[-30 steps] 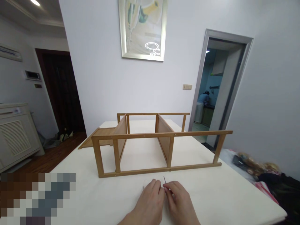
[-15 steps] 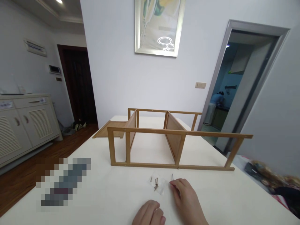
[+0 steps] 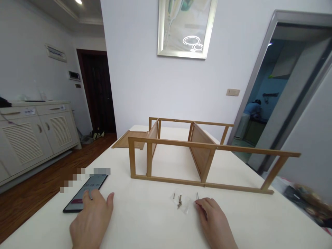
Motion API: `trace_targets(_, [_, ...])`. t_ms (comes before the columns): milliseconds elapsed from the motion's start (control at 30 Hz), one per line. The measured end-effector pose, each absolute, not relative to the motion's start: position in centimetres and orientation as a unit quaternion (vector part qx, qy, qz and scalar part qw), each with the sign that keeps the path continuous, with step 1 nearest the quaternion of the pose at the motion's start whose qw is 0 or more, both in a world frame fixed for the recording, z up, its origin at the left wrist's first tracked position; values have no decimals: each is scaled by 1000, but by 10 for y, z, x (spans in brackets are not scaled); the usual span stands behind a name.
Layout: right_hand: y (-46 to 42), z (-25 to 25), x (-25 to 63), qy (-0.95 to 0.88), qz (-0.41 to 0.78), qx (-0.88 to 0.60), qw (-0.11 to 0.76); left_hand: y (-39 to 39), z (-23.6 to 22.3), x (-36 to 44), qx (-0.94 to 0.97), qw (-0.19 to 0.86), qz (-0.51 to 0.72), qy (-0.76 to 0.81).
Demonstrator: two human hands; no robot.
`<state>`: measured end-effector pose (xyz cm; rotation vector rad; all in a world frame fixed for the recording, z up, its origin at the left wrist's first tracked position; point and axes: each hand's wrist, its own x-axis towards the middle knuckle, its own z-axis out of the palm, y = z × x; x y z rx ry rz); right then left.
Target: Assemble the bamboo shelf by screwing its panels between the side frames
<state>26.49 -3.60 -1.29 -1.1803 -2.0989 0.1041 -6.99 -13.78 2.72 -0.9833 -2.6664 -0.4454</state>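
a: in the head view, how's the left hand (image 3: 92, 219)?
b: loosely spread, fingertips over the phone (image 3: 80, 195) by the table's (image 3: 145, 221) left edge; i can't tell if they touch.
a: the right hand (image 3: 214, 220)?
b: pinching a thin metal rod (image 3: 197, 196), beside some screws (image 3: 179, 201) and a clear bag (image 3: 186, 207).
a: and the wooden frame (image 3: 178, 142)?
b: across the table, one end near the right edge; a loose panel (image 3: 129, 139) lies toward the far left corner.

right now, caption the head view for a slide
Left hand over a phone, right hand pinching a thin rod, wooden frame beyond.
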Motion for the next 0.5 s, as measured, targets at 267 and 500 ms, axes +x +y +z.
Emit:
trace_targets(267, [-36, -14, 266, -817, 33, -450, 358, -134, 26, -63, -353, 185, -46, -916])
trace_targets(500, [-36, -12, 266, -815, 25, -443, 371, -117, 40, -2, -495, 163, -120, -845])
